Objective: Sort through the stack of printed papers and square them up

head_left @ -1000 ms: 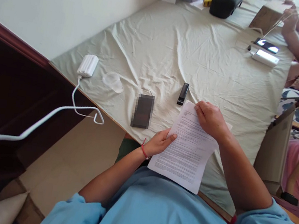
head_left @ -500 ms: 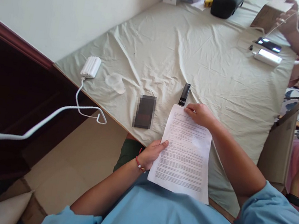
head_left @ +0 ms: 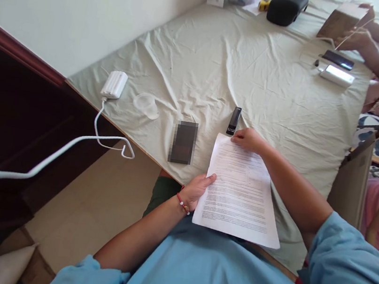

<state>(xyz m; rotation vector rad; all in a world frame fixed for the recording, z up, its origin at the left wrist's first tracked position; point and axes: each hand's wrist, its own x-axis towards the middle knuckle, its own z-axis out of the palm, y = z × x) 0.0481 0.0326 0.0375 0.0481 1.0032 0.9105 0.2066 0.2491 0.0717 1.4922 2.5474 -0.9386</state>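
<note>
A white sheet of printed paper (head_left: 238, 197) lies partly over the table's near edge, in front of my body; whether there is more than one sheet I cannot tell. My left hand (head_left: 199, 188) grips its left edge, thumb on top and fingers underneath. At the top edge, my right hand (head_left: 248, 140) pinches the paper between thumb and fingers. Just beyond that hand is a slim black device (head_left: 234, 120) with a small lit display. A dark rectangular object (head_left: 183, 142), blurred out, rests to the left of the paper.
A white power strip (head_left: 114, 84) with a cable sits near the left table edge, beside a clear plastic piece (head_left: 145, 105). Farther back are a black case (head_left: 288, 6) and a yellow tape measure (head_left: 264, 4). Another person's hands (head_left: 354, 38) hold a box (head_left: 340, 23) near a phone (head_left: 337, 59) and power bank (head_left: 337, 76).
The paper's lower end has swung right and up a little, both hands still on it. The other person's hands have shifted on the box.
</note>
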